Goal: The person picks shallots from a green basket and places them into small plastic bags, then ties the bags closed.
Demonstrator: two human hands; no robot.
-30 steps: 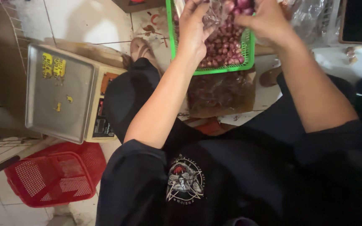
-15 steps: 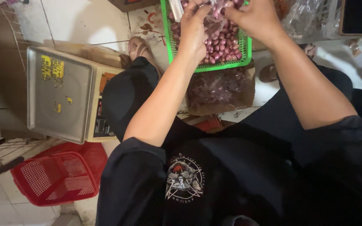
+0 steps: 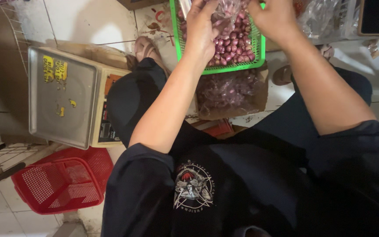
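Both hands work at the top of the view over a green plastic basket (image 3: 218,68) of small red shallots (image 3: 235,46). The left hand (image 3: 200,26) is closed on one side of a clear plastic bag (image 3: 227,11), fingers curled round the film, and the right hand (image 3: 273,17) pinches the other side of the same bag; neither is spread wide. The bag hangs between them, directly above the basket, and already shows reddish-purple bulbs inside (its upper part is cut off by the frame edge, so how full it is cannot be told).

Judging by this, the step in hand is gathering or settling the filled bag at its mouth. A next move would call for keeping both grips on the thin film so it does not tear or spill back into the basket, and for a steady lift clear of the basket rim.

The shallots look small, rounded, glossy, pink to deep red, loosely heaped. Just below the left hand, nearer the body, a cardboard box (image 3: 233,94) holds more of them under plastic. Well off to the left-hand side sits a weighing scale (image 3: 62,96) with a bare metal pan, and below it a red plastic basket (image 3: 62,182).
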